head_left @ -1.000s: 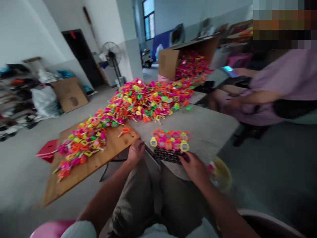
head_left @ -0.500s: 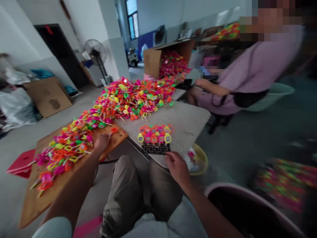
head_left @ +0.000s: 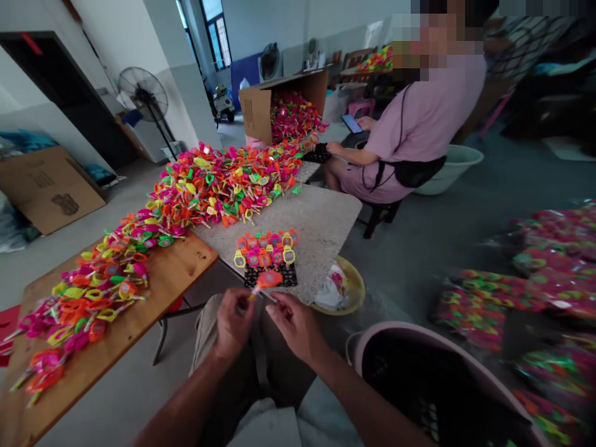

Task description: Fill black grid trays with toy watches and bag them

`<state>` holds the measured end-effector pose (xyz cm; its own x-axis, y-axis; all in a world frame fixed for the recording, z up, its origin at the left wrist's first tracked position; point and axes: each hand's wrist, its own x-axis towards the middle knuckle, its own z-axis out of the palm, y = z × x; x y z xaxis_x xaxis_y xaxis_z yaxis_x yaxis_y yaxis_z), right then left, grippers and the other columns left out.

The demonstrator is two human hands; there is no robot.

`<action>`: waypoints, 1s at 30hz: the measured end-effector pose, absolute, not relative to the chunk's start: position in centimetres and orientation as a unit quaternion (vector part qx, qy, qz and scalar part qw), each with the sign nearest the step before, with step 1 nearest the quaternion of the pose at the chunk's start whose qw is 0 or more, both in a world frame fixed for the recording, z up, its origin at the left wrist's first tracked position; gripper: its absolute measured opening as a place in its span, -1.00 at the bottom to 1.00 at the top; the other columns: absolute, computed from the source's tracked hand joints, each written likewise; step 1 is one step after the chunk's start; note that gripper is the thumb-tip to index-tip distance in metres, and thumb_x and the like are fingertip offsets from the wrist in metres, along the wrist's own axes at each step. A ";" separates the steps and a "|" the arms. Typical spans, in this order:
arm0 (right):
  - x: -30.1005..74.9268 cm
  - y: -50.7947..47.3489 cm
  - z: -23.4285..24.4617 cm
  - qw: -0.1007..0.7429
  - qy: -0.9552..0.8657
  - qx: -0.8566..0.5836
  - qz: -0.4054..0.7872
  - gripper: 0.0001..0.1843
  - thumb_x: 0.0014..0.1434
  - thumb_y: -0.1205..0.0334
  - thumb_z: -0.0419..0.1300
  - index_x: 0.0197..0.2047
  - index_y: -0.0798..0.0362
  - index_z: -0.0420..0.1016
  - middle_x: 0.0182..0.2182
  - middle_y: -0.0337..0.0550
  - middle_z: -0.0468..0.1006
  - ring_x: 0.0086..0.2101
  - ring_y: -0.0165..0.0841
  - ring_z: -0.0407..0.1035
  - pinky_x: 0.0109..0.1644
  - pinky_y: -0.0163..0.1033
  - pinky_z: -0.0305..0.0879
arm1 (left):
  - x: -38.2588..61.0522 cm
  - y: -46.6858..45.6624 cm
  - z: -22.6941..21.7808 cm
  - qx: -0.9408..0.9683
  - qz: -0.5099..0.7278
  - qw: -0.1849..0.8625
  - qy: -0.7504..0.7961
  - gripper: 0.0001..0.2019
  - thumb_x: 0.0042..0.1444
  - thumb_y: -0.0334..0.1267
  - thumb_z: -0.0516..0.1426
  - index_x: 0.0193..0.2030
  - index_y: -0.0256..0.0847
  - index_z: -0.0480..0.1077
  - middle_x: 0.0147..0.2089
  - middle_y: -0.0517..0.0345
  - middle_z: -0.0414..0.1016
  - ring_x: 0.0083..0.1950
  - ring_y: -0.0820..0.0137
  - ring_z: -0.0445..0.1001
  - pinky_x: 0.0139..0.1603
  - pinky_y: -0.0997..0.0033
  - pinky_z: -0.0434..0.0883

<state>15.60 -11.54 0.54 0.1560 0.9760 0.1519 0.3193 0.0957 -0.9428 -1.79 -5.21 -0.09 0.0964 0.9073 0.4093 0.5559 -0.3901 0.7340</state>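
My left hand (head_left: 234, 320) pinches the yellowish stick end of an orange toy watch (head_left: 269, 279), which points up and to the right over my lap. Close beside it is my right hand (head_left: 295, 323), thumb and fingers drawn together around a thin pale piece too small to name. Just beyond my hands, a black rack (head_left: 288, 276) lies at the table's near edge. Rows of pink, orange and yellow toy watches (head_left: 264, 256) stand in its far part. The orange watch hides some of the rack.
A large heap of colourful toy watches (head_left: 223, 183) spreads onto a wooden board (head_left: 181, 264) at left. A yellow basin (head_left: 356, 292) and a large dark-filled tub (head_left: 372, 338) stand at right. Beyond the grey table (head_left: 321, 217), a seated person (head_left: 419, 118) holds a phone (head_left: 351, 123).
My left hand has come from the wooden board to above my lap with the orange toy watch. My right hand has left the rack's edge and met it. The view has turned right.
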 end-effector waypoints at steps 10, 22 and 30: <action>20.5 -9.6 0.6 0.486 -0.500 -0.662 0.276 -0.59 0.31 -0.07 0.12 -0.09 0.05 0.62 -0.24 -0.02 0.68 -0.16 -0.16 0.55 -0.06 -0.19 0.39 | 2.6 -5.6 -1.0 0.788 0.393 0.233 0.413 -0.86 0.25 -0.20 0.17 -0.08 -0.12 0.42 -0.22 0.12 0.51 -0.27 0.38 0.49 -0.18 0.36 0.48; 25.0 -0.3 -3.1 0.333 -0.570 -0.710 0.245 -0.69 0.30 0.13 0.12 -0.26 0.11 0.64 -0.43 -0.12 0.63 -0.38 -0.33 0.49 -0.29 -0.33 0.18 | -2.6 3.0 -5.7 0.708 0.412 0.227 0.527 -0.70 0.18 -0.20 0.18 0.04 -0.18 0.35 -0.08 0.07 0.49 -0.31 0.43 0.48 -0.23 0.39 0.47; 24.9 0.5 -2.7 0.226 -0.619 -0.733 0.171 -0.73 0.30 0.21 0.15 -0.20 0.13 0.68 -0.23 0.03 0.69 -0.26 -0.31 0.51 -0.24 -0.31 0.16 | -2.4 4.8 -6.0 0.766 0.353 0.205 0.496 -0.85 0.22 -0.17 0.17 -0.14 -0.18 0.43 -0.20 0.10 0.44 -0.22 0.36 0.47 -0.17 0.38 0.47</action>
<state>24.91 0.50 -2.73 0.1750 0.9841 0.0290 0.8298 -0.1316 -0.5423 -2.38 4.83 -6.00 0.2577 0.9053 0.3377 0.6157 -0.4232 0.6646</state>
